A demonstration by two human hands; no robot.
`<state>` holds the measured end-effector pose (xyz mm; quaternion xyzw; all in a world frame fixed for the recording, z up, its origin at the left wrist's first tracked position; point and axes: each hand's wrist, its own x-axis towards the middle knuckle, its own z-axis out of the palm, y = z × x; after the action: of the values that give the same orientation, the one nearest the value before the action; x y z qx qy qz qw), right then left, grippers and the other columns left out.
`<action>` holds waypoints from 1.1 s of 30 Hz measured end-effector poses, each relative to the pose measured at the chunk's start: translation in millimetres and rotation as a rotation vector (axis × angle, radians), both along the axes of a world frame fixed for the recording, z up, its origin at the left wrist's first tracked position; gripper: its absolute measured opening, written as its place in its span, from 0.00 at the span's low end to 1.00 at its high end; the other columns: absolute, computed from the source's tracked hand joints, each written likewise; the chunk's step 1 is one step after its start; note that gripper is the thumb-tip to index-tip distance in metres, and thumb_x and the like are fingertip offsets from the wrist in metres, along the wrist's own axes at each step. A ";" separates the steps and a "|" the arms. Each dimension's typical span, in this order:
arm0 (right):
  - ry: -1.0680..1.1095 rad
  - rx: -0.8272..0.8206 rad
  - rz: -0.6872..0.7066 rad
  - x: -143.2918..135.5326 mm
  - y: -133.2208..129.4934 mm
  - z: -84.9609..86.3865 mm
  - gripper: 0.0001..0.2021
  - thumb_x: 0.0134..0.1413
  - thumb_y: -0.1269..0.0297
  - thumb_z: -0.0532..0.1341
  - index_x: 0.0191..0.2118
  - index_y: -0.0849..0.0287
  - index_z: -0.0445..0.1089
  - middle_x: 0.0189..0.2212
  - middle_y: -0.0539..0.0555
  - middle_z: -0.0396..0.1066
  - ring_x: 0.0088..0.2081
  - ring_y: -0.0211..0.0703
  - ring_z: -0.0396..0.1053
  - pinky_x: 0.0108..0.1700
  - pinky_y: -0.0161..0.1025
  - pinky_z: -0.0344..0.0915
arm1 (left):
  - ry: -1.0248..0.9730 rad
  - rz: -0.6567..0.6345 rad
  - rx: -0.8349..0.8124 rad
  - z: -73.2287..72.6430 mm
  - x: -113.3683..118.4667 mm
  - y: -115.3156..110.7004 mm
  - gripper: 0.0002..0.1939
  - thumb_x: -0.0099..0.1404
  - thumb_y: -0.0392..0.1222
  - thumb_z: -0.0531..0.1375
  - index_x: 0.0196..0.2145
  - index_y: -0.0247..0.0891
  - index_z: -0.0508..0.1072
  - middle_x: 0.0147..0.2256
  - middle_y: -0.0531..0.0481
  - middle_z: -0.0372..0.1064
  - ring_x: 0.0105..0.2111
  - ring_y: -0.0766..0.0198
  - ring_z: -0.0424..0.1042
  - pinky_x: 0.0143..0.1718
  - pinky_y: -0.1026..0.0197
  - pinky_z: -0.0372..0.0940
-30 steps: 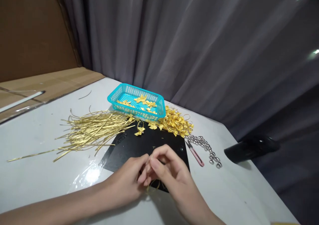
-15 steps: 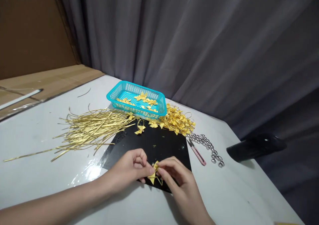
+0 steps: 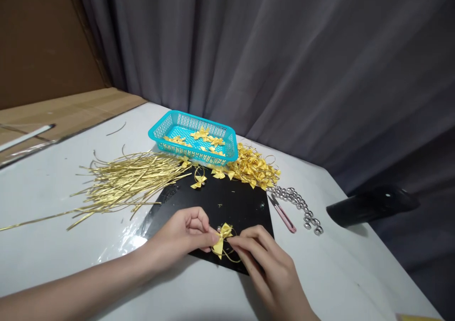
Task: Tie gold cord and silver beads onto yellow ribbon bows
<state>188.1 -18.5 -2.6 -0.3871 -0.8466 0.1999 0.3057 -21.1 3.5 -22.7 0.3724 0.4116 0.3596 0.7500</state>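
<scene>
Near the front edge of a black mat (image 3: 199, 212), my left hand (image 3: 188, 231) pinches a yellow ribbon bow (image 3: 225, 231) between thumb and forefinger. A small round silvery piece shows at the bow's upper left. Thin gold cord (image 3: 229, 253) curves out below and right of the bow. My right hand (image 3: 272, 261) is closed at the bow's right side, its fingertips pinching what looks like the cord; the exact grip is partly hidden. Farther back on the mat lies another yellow bow (image 3: 199, 182) with a gold cord loop.
A turquoise basket (image 3: 194, 155) with several bows stands behind the mat. Gold cords (image 3: 124, 183) lie to the left, a heap of yellow bows (image 3: 254, 167) to the right. Pink-handled snips (image 3: 284, 216), silver bells (image 3: 298, 202) and a black cylindrical object (image 3: 369, 207) are farther right.
My right hand has drawn slightly right, away from the bow, so more of the bow and cord shows. My left hand still pinches the bow. The view has shifted slightly.
</scene>
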 end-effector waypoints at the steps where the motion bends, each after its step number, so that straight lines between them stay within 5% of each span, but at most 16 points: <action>1: -0.005 -0.011 -0.001 0.5 -0.5 -0.8 0.12 0.63 0.77 0.53 0.46 0.56 0.68 0.35 0.55 0.65 0.36 0.41 0.68 0.39 0.37 0.69 | -0.007 0.003 -0.004 0.4 0.0 0.0 0.20 0.53 0.42 0.70 0.25 0.36 0.60 0.24 0.58 0.71 0.25 0.72 0.69 0.30 0.68 0.62; 9: -0.022 -0.028 0.001 1.3 -1.4 -5.1 0.14 0.63 0.79 0.52 0.48 0.57 0.66 0.36 0.54 0.63 0.37 0.40 0.67 0.41 0.36 0.68 | -0.056 -0.003 -0.026 -4.6 -1.2 1.6 0.20 0.53 0.41 0.71 0.27 0.36 0.61 0.31 0.49 0.77 0.28 0.70 0.72 0.33 0.67 0.62; 33: -0.014 -0.014 -0.041 0.2 -4.9 -6.5 0.15 0.63 0.77 0.51 0.48 0.57 0.69 0.34 0.55 0.63 0.34 0.41 0.67 0.37 0.36 0.70 | -0.021 0.028 -0.039 3.1 0.3 -0.1 0.22 0.51 0.43 0.71 0.25 0.37 0.59 0.27 0.53 0.75 0.26 0.70 0.69 0.30 0.68 0.59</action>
<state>188.3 -23.4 -9.1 -0.4079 -0.8391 0.1969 0.3012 -20.8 3.5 -19.5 0.3482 0.4156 0.3659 0.7564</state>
